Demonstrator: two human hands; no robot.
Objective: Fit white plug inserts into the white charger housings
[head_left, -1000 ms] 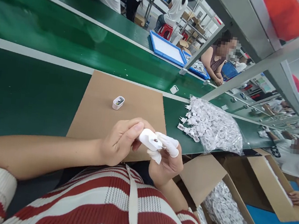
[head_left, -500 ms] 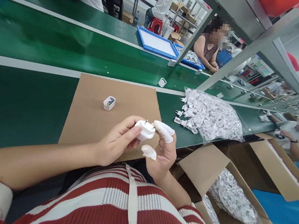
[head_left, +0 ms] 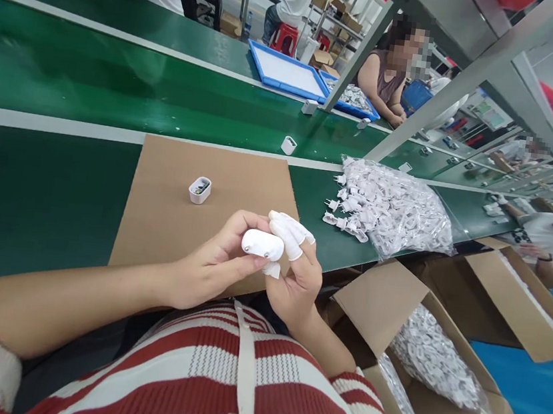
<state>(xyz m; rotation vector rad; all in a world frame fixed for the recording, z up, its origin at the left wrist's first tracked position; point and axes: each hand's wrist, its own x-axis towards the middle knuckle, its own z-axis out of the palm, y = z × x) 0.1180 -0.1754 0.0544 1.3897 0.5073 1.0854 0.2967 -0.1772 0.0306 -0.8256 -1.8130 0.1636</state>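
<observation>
My left hand (head_left: 214, 260) and my right hand (head_left: 296, 273) meet just above the near edge of a cardboard sheet (head_left: 178, 222), both closed on one small white charger housing (head_left: 262, 244). The right hand's fingers wear white finger cots and press on the housing's right end. The left thumb and fingers pinch its left side. Another open white housing (head_left: 200, 190) stands on the cardboard, farther off to the left. A heap of white plug parts in clear plastic (head_left: 391, 211) lies on the green table to the right.
A green conveyor belt (head_left: 120, 87) runs across behind the cardboard, carrying single white housings (head_left: 289, 145). Blue trays (head_left: 286, 70) sit beyond it. Open cartons with bagged white parts (head_left: 434, 360) stand at my lower right. Other people sit across the belt and to the right.
The housing has been turned in my hands: its metal prongs pointed up before, now its smooth face shows. My right fingers have closed in over it. The camera shifted slightly.
</observation>
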